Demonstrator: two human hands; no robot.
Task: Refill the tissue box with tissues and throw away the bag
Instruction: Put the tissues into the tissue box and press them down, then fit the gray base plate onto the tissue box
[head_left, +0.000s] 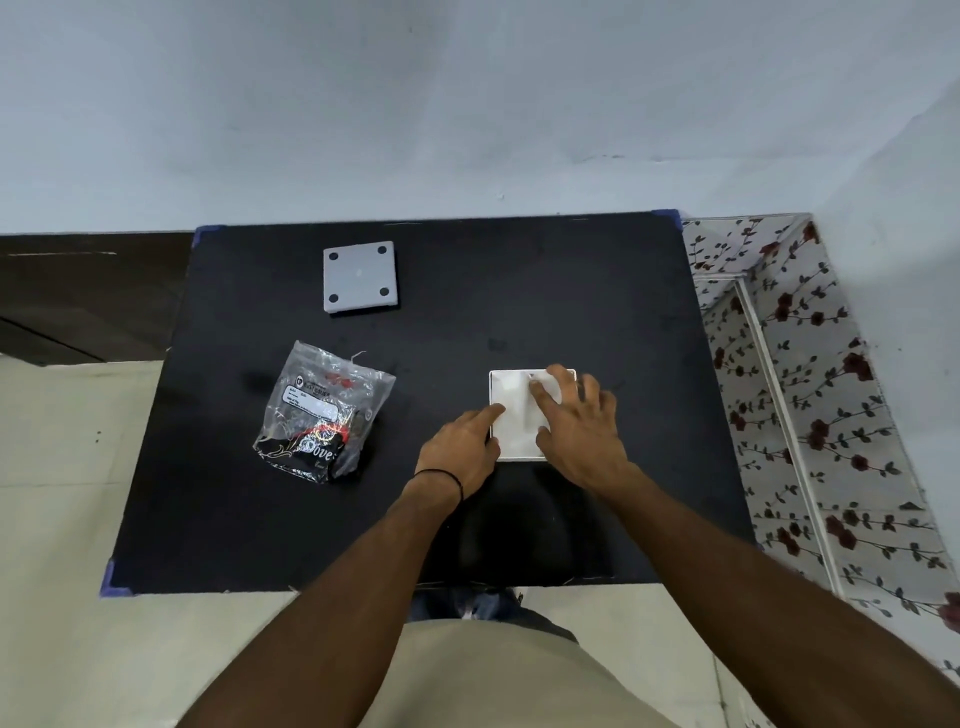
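Observation:
A white square tissue box (511, 415) stands open on the black table, with white tissues showing inside it. My right hand (582, 426) lies flat over the box, fingers spread and pressing on the tissues. My left hand (460, 449) rests against the box's left side, its forefinger on the rim. A crumpled clear plastic bag (319, 410) with a white label and dark print lies on the table to the left, apart from both hands. The grey square box lid (360, 276), with round pads at its corners, lies at the far left of the table.
The black table (597, 301) has blue tape at its corners and stands against a pale wall. A flowered cloth surface (810, 415) borders it on the right. Pale floor tiles lie to the left and near me.

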